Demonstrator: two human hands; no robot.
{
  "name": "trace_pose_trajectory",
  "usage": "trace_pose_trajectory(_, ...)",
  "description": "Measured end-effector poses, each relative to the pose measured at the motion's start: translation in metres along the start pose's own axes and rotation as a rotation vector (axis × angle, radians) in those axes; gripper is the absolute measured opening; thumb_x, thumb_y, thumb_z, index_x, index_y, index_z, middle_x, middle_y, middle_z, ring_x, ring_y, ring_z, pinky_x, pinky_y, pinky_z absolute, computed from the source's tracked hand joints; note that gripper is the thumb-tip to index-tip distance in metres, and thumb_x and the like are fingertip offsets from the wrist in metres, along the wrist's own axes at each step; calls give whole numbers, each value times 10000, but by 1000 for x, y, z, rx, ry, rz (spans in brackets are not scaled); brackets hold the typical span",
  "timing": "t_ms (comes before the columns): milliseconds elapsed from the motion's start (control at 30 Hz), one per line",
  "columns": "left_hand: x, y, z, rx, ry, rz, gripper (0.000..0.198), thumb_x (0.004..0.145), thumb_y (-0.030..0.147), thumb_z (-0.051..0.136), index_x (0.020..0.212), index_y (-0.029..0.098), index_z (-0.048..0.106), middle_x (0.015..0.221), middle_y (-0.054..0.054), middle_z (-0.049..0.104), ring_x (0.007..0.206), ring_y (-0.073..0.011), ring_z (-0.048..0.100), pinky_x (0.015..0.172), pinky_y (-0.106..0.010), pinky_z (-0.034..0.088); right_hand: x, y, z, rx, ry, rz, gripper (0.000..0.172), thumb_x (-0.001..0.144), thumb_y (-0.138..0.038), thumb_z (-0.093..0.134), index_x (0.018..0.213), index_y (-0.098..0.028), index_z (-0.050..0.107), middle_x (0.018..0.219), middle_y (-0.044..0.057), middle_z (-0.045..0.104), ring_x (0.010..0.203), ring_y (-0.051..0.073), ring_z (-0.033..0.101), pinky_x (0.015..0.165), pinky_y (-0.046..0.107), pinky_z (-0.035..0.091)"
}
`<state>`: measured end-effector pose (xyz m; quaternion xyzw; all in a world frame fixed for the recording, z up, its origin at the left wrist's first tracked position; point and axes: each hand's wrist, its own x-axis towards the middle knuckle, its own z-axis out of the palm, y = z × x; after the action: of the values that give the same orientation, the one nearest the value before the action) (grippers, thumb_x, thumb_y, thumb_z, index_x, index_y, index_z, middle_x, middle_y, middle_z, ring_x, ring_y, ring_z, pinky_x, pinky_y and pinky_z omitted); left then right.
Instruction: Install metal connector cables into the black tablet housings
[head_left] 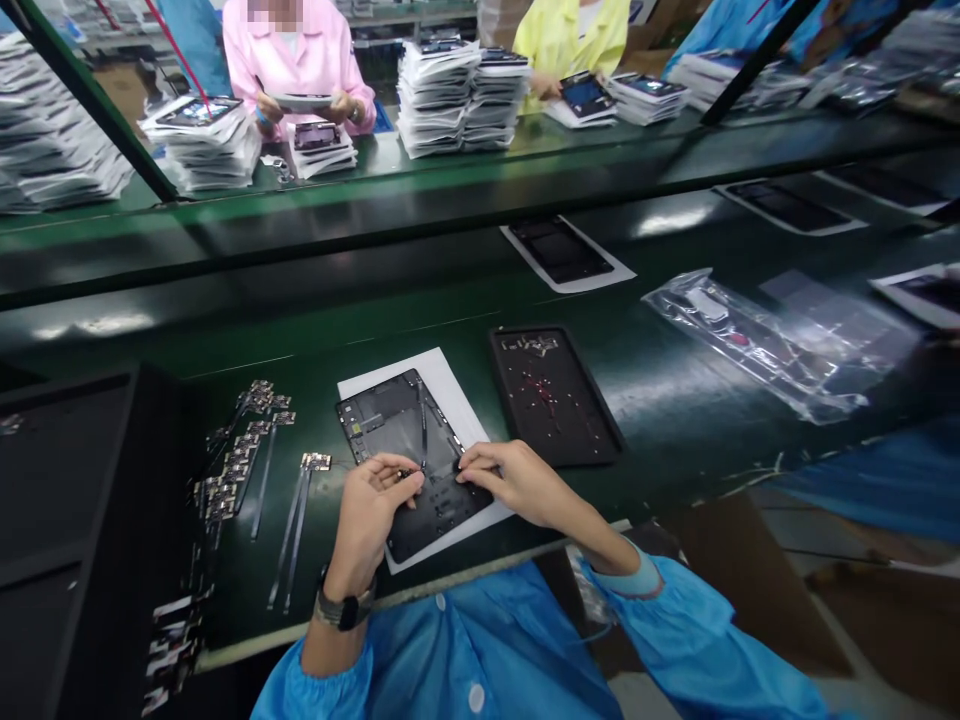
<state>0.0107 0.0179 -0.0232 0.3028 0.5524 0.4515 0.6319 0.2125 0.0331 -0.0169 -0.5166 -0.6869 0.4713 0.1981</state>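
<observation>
Thin strip [424,425] could prob. crease if fingers snag it, & shell [390,430] might skid b/c it sits on loose paper [448,392]. Shell lies on desk [420,335] right under both hands' fingers — L hand [375,505] pinching a small dark part [407,475] over it, R hand [517,480] bunched at its R edge — can't tell if gripping.
</observation>
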Motion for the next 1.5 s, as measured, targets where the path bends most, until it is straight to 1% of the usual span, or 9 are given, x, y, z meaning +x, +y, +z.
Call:
trace_pose_trajectory(67,1,-1,4,16,-17,-16,255,530,228,812,707,123,660,634,-40,664,547,-128,587,500,-218,452,-1,0,-1,78,7,19,78,834,-208,581,799,-195,650,794,33,761,744,190,704,680,263,474)
trace_pose_trajectory(167,2,-1,10,32,-53,-47,254,531,238,809,701,121,662,613,-43,666,529,-132,591,495,-226,464,-2,1,0,145,-10,0,109,828,-216,582,771,-180,667,772,34,745,731,177,689,652,248,472)
trace_pose_trajectory(367,3,-6,21,18,-89,-103,263,504,229,826,663,123,645,600,-42,670,548,-160,632,512,-247,505,-1,5,7,126,-28,-38,139,837,-243,600,782,-160,697,689,10,674,620,128,575,591,226,419)
trace_pose_trajectory(533,5,-9,21,58,-115,-133,244,529,217,821,677,115,657,571,-53,679,499,-150,617,497,-244,494,-1,4,10,133,-24,-51,127,829,-217,599,769,-163,697,663,-1,654,582,115,531,563,221,395)
trace_pose_trajectory(733,7,-10,18,83,-142,-151,246,550,242,815,698,110,670,587,-83,699,495,-147,617,501,-231,473,-1,6,9,170,-22,-47,131,825,-240,610,757,-162,690,652,0,647,585,117,530,561,224,395)
trace_pose_trajectory(967,7,-8,19,98,-150,-161,227,540,229,806,674,108,668,568,-78,690,484,-146,612,494,-231,472,-2,7,9,186,-19,-54,112,807,-223,616,746,-163,688,654,4,656,589,122,554,579,225,413)
trace_pose_trajectory(1200,4,-9,22,146,-124,-168,224,532,213,811,665,118,658,559,-73,689,487,-149,614,489,-231,474,-4,6,10,189,-29,-24,114,813,-195,608,739,-160,688,693,21,687,628,136,601,599,228,443)
trace_pose_trajectory(1367,3,-8,22,164,-152,-180,212,537,211,802,665,116,663,560,-75,689,479,-150,610,482,-237,475,-5,8,10,265,-57,0,107,810,-221,633,747,-158,691,715,34,714,669,155,643,649,247,477)
trace_pose_trajectory(1500,4,-4,23,179,-182,-190,194,545,203,786,663,112,662,555,-73,689,480,-145,608,477,-230,479,-5,9,8,288,-70,9,94,800,-208,643,742,-154,695,722,35,722,680,158,653,658,249,487)
